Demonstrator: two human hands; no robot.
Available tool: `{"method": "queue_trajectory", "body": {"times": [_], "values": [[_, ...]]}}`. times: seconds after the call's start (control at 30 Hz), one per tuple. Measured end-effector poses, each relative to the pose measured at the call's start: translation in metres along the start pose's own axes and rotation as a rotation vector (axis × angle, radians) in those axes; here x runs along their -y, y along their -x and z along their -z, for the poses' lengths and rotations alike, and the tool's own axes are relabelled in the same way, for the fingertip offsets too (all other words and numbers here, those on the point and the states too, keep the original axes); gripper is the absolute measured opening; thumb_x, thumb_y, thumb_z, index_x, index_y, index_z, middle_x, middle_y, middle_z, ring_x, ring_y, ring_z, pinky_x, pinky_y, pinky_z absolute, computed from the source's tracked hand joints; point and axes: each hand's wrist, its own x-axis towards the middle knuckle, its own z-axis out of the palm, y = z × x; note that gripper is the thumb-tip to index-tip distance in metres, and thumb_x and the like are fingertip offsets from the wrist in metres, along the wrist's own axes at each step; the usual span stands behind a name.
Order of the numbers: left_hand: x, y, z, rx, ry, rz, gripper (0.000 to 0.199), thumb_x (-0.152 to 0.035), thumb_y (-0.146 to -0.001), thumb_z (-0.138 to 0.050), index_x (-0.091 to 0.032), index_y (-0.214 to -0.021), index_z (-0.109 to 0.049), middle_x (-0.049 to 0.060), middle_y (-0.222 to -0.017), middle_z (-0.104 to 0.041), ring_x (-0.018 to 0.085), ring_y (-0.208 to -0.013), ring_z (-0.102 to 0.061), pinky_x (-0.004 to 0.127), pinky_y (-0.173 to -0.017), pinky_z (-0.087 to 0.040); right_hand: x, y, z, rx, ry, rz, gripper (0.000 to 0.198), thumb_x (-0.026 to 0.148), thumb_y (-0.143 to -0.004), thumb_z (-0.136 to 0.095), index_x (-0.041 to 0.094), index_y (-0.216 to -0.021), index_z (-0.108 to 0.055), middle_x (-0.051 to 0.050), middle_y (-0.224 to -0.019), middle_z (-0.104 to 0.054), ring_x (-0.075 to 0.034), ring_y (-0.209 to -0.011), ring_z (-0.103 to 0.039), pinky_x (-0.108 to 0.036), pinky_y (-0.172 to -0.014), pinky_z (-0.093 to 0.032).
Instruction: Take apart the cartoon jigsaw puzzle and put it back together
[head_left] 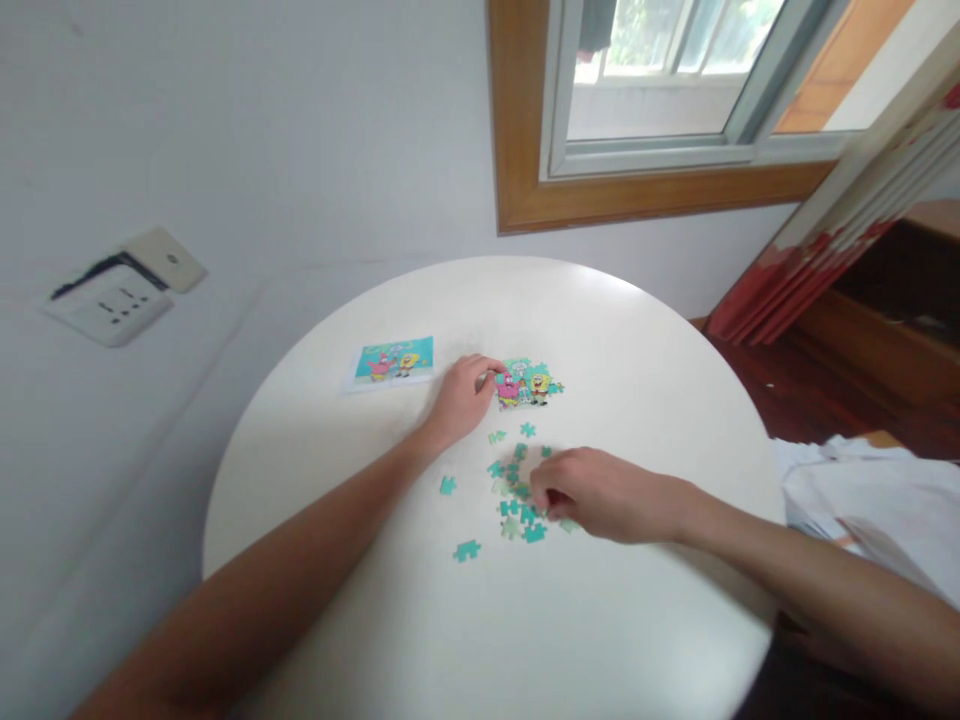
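Note:
A partly joined jigsaw puzzle with cartoon figures lies on the round white table. My left hand rests at its left edge, index finger stretched onto the puzzle and thumb apart from it. Closer to me is a loose heap of green puzzle pieces, some face up and some pale. My right hand is over the heap's right side, fingers curled down and pinched together. Whatever is between those fingertips is hidden. Single pieces lie apart from the heap, such as one puzzle piece toward me.
A picture card showing similar cartoon figures lies left of the puzzle. The wall and a wood-framed window stand behind the table. Red and white curtain hangs at right, above white sheets or cloth.

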Motion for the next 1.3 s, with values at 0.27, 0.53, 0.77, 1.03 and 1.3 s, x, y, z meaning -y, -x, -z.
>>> {"method": "queue_trajectory", "body": {"times": [0.27,0.53,0.77,1.03,1.3], "values": [[-0.004,0.006,-0.001,0.26,-0.203,-0.206,0.033,-0.032,-0.098,-0.049,-0.033,-0.129,-0.06,-0.001,-0.14,-0.056,0.024,-0.131,-0.045,0.047,-0.11,-0.036,-0.108,-0.075,0.05,-0.718,-0.32,-0.193,0.014,0.027,-0.073,-0.066,0.015,-0.07,-0.061,-0.001,-0.065,-0.061,-0.012,-0.06,-0.051,-0.027,-0.06,-0.041],[-0.005,0.008,0.001,0.369,-0.308,-0.181,0.035,-0.043,-0.101,-0.041,-0.038,-0.131,-0.058,-0.004,-0.146,-0.051,0.025,-0.137,-0.038,0.051,-0.11,-0.034,-0.147,-0.104,0.045,-0.693,-0.267,-0.185,0.008,0.022,-0.073,-0.063,0.015,-0.07,-0.065,-0.001,-0.065,-0.063,-0.012,-0.06,-0.053,-0.025,-0.06,-0.042],[-0.003,0.008,-0.001,0.357,-0.298,-0.177,0.034,-0.04,-0.101,-0.044,-0.038,-0.131,-0.058,-0.003,-0.145,-0.051,0.026,-0.135,-0.04,0.05,-0.11,-0.034,-0.148,-0.103,0.046,-0.692,0.003,-0.239,0.008,0.015,-0.075,-0.064,0.015,-0.074,-0.072,-0.002,-0.068,-0.066,-0.012,-0.062,-0.053,-0.025,-0.061,-0.039],[-0.004,0.007,-0.001,0.35,-0.293,-0.192,0.035,-0.04,-0.1,-0.044,-0.035,-0.132,-0.057,0.001,-0.143,-0.052,0.026,-0.134,-0.042,0.05,-0.109,-0.035,-0.145,-0.102,0.047,-0.709,0.013,-0.27,0.01,0.015,-0.076,-0.064,0.015,-0.075,-0.074,-0.003,-0.07,-0.069,-0.012,-0.062,-0.055,-0.025,-0.063,-0.04],[-0.002,0.007,-0.001,0.344,-0.298,-0.209,0.034,-0.04,-0.1,-0.046,-0.035,-0.131,-0.058,0.001,-0.143,-0.052,0.025,-0.133,-0.043,0.05,-0.108,-0.037,-0.084,-0.055,0.054,-0.7,-0.071,-0.099,0.01,0.018,-0.084,-0.061,0.016,-0.082,-0.07,-0.003,-0.079,-0.068,-0.012,-0.068,-0.055,-0.026,-0.068,-0.044]]}}
